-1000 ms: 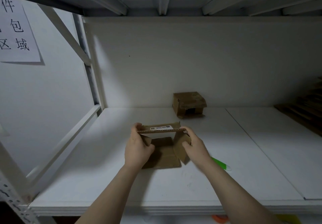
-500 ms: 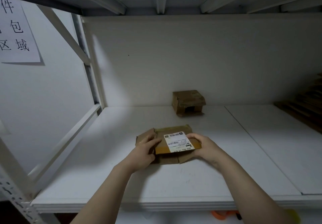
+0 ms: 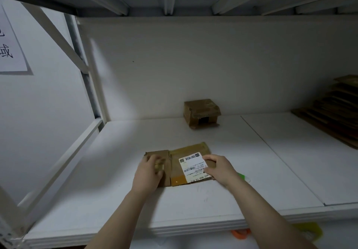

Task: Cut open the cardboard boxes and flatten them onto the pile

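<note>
The flattened box lies on the shelf. The left hand, blurred, presses its flap down flat-fingered, and the right hand grips the labelled edge to steady it. The pile is well apart.

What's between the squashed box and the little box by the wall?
Only bare white shelf separates the squashed box from the little box, as the head view shows.
</note>
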